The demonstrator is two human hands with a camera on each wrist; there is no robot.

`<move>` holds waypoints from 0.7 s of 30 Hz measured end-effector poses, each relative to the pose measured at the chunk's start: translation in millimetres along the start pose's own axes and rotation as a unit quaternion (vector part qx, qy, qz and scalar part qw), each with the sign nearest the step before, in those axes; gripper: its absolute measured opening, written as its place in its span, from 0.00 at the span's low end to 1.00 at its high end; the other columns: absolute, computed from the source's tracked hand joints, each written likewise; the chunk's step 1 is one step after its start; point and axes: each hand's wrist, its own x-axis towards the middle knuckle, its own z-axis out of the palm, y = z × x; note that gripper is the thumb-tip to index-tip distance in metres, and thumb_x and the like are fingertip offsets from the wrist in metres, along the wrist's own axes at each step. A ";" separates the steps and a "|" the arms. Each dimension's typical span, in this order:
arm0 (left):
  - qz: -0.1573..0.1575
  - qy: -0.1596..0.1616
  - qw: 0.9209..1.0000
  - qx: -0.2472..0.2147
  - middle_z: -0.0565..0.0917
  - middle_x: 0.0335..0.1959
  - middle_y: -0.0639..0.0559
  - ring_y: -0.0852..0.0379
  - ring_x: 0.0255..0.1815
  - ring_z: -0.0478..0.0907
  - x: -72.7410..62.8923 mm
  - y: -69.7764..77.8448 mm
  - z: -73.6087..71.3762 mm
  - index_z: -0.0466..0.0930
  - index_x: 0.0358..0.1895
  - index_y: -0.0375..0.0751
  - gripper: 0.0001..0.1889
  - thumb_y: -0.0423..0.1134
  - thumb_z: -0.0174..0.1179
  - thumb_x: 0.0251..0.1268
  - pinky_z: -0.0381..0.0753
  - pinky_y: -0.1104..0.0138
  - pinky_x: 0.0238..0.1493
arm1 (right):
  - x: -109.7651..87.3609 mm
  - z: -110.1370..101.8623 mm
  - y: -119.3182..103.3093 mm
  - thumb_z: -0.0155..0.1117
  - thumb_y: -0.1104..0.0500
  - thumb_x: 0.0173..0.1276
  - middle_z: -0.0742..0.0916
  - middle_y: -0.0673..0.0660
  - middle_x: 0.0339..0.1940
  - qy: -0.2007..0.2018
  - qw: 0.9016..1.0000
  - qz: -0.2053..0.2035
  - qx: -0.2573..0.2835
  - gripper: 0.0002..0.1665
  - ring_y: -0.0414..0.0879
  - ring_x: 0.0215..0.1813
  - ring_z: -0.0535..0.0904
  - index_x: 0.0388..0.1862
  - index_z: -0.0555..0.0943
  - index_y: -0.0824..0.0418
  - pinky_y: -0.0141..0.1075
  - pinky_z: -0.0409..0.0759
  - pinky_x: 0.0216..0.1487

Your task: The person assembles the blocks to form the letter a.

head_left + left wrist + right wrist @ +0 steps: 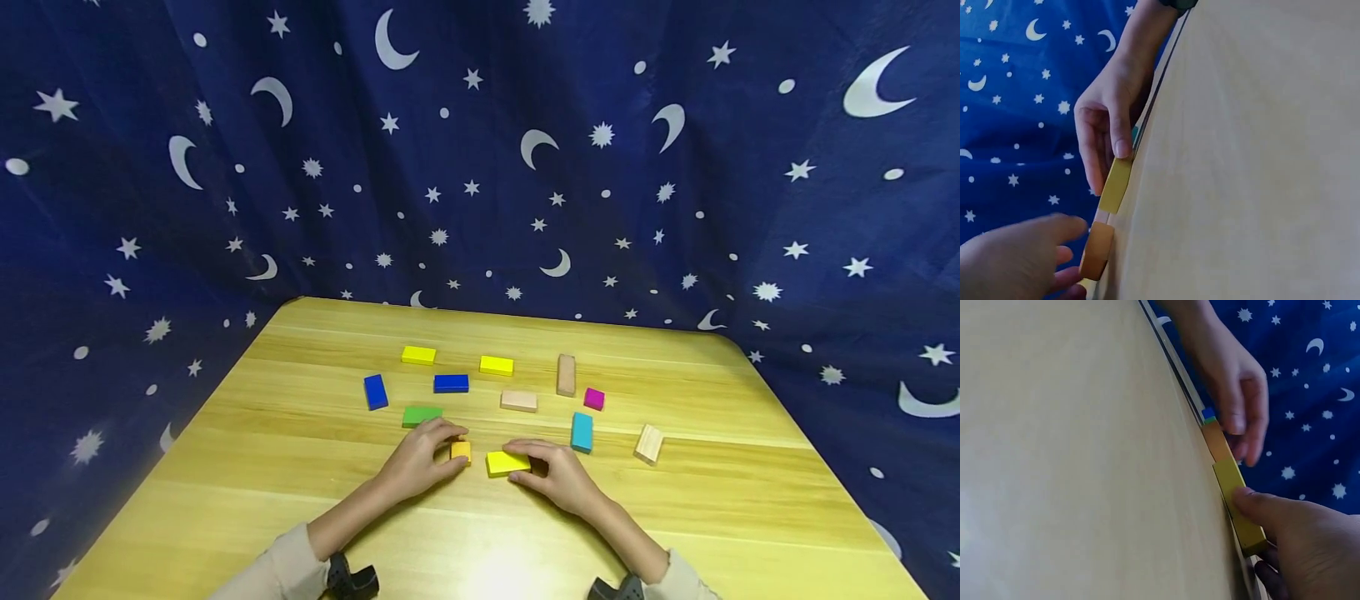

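Note:
An orange block [461,451] sits on the wooden table in front of my left hand [417,460]. The left fingers and thumb are spread around it, with a gap beside the index fingertip; in the left wrist view the thumb looks apart from the orange block [1097,251]. To its right, my right hand [558,477] pinches the right end of a yellow rectangular block [504,464] between thumb and fingers. In the right wrist view the thumb lies against this yellow block [1235,503]. A green block [422,416] lies just beyond the left hand, partly covered by it.
Farther back lie two yellow blocks [418,355], two blue blocks [451,383] and plain wooden blocks [519,401]. A magenta cube [594,398] and a light-blue block [582,432] lie right of centre. A dark blue curtain [480,167] surrounds the table [720,500].

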 end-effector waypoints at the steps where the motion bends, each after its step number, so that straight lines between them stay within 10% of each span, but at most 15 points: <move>1: 0.001 0.004 1.000 -0.004 0.80 0.43 0.54 0.59 0.44 0.74 3.3 1.2 0.0 0.80 0.50 0.43 0.20 0.46 0.66 0.54 0.77 0.65 0.42 | 0.2 -1.1 -0.4 0.70 0.55 0.56 0.83 0.48 0.51 0.001 1.000 -0.001 0.000 0.22 0.45 0.54 0.77 0.51 0.82 0.57 0.41 0.74 0.54; 11: 0.030 -0.016 0.999 0.005 0.78 0.47 0.52 0.56 0.48 0.74 65.2 20.4 8.5 0.79 0.53 0.43 0.20 0.46 0.63 0.59 0.77 0.64 0.45 | -0.8 -33.0 16.1 0.72 0.60 0.54 0.79 0.56 0.56 0.088 0.995 -0.007 -0.037 0.28 0.52 0.57 0.74 0.56 0.78 0.60 0.47 0.72 0.54; 21: 0.003 -0.104 0.994 0.044 0.76 0.55 0.46 0.53 0.51 0.75 114.1 11.4 37.3 0.76 0.57 0.41 0.24 0.43 0.65 0.57 0.76 0.64 0.48 | -22.2 -63.3 41.8 0.72 0.57 0.53 0.69 0.67 0.64 0.087 0.987 0.114 -0.077 0.41 0.66 0.62 0.65 0.65 0.67 0.65 0.60 0.65 0.56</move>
